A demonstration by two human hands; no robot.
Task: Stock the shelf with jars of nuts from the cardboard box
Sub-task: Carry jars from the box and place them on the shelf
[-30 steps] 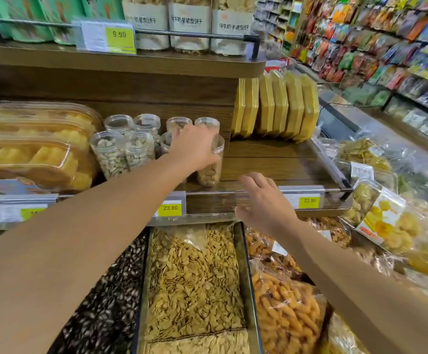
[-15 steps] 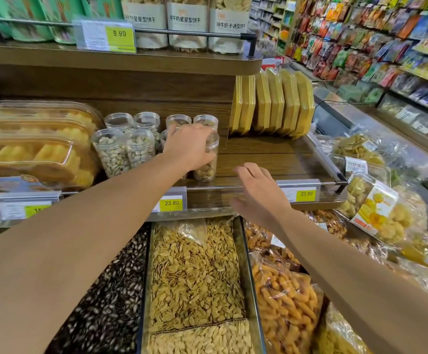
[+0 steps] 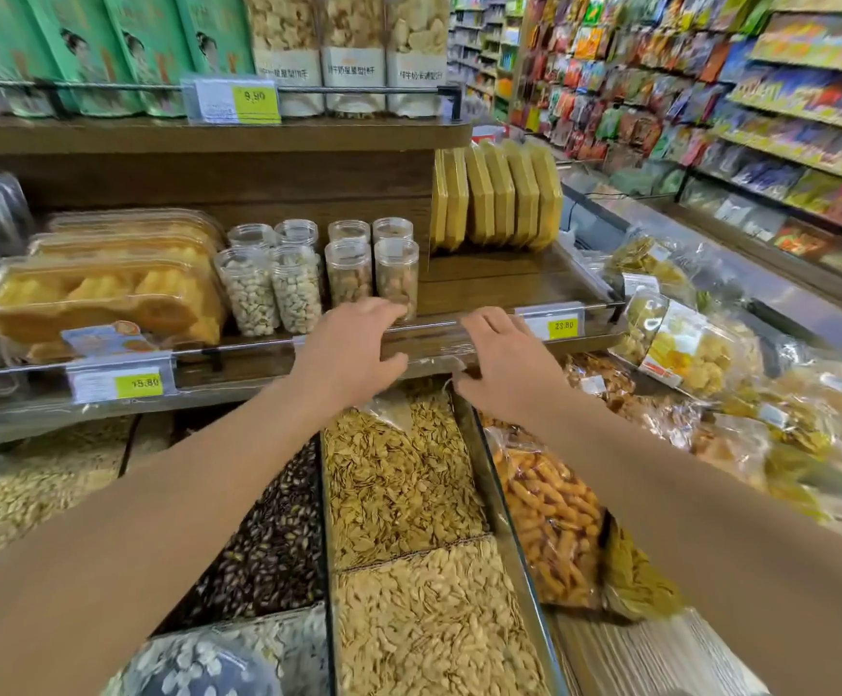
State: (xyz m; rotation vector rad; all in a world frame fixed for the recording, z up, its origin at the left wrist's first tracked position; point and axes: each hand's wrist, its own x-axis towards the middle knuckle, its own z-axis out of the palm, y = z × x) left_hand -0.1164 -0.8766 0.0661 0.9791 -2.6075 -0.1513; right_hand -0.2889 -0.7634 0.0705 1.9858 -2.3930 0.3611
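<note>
Several clear jars of nuts stand in rows on the wooden shelf. The front right jar holds brown nuts, and pale nuts fill the front left jar. My left hand hovers over the shelf's front rail just below the front right jar, fingers loosely curled, holding nothing. Beside it to the right is my right hand, also relaxed over the rail and holding nothing. No cardboard box is in view.
Yellow flat boxes stand at the shelf's right. Clear packs of yellow pastry lie left of the jars. Open bins of seeds sit below the shelf, bagged snacks to their right. An upper shelf overhangs.
My left hand let go of the front right jar and drew back to the shelf's front rail. My right hand stayed near the rail. The view shifted downward and nearer.
</note>
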